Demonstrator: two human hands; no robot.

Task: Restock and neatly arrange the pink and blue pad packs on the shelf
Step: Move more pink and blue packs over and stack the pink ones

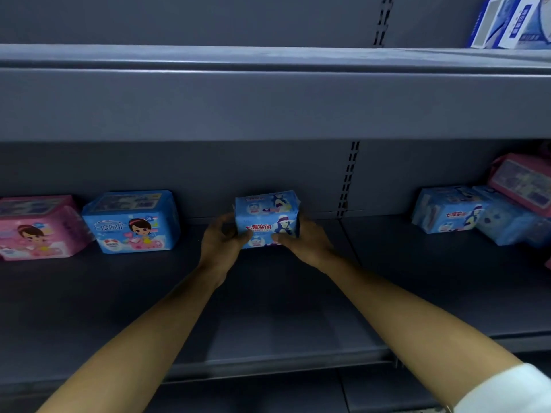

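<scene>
A small blue pad pack point(266, 213) stands upright at the back middle of the grey shelf point(268, 308). My left hand point(222, 244) grips its left side and my right hand point(304, 242) grips its right side, thumbs on the front. To the left stand a larger blue pad pack point(132, 222) and a pink pad pack point(38, 228), side by side against the back wall. At the right lie a blue pack point(447, 210), another blue pack point(507, 222) and a pink pack point(524, 181) leaning on top of them.
An upper shelf point(268, 99) overhangs the working shelf. Blue and white boxes point(510, 22) sit on it at the far right. A slotted upright point(347, 180) runs down the back wall just right of the held pack.
</scene>
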